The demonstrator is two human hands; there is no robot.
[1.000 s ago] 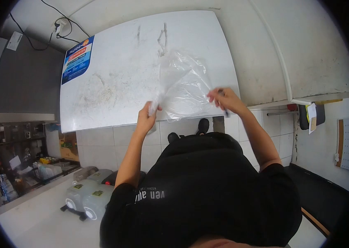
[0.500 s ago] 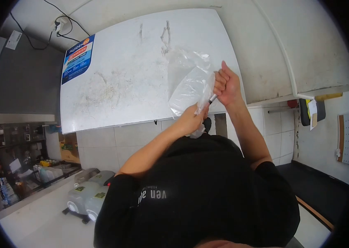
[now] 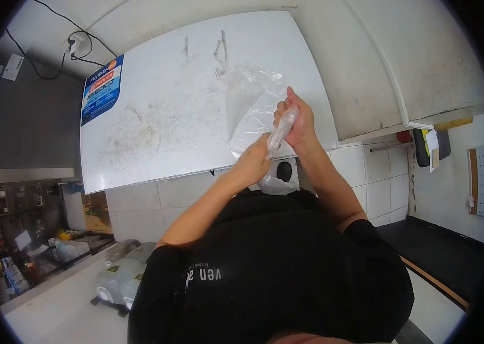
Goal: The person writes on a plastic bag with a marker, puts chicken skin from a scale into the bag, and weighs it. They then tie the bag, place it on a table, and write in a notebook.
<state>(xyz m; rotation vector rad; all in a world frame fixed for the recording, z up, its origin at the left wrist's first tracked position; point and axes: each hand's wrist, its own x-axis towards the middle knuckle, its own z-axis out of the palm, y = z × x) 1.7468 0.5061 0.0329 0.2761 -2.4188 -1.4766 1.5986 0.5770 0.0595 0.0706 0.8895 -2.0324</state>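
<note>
A clear plastic bag lies partly on the white lid in front of me. Its gathered part runs as a twisted band between my two hands, and its loose end hangs past the lid's front edge towards my shirt. My left hand is closed around the lower end of the twist. Just above and to the right, my right hand grips the upper end, with its thumb pointing up. The dark stick-like thing seen between the hands earlier is hidden now.
The white chest freezer has scuffed, dirty marks and a blue label. A dark cabinet stands at left, below a socket with cables. Clear containers are at lower left. A dark shoe shows below the lid edge.
My right hand has moved down and left, closer to my left hand. The bag now forms a twisted band between them, and the dark stick is out of sight. The view has shifted slightly.
</note>
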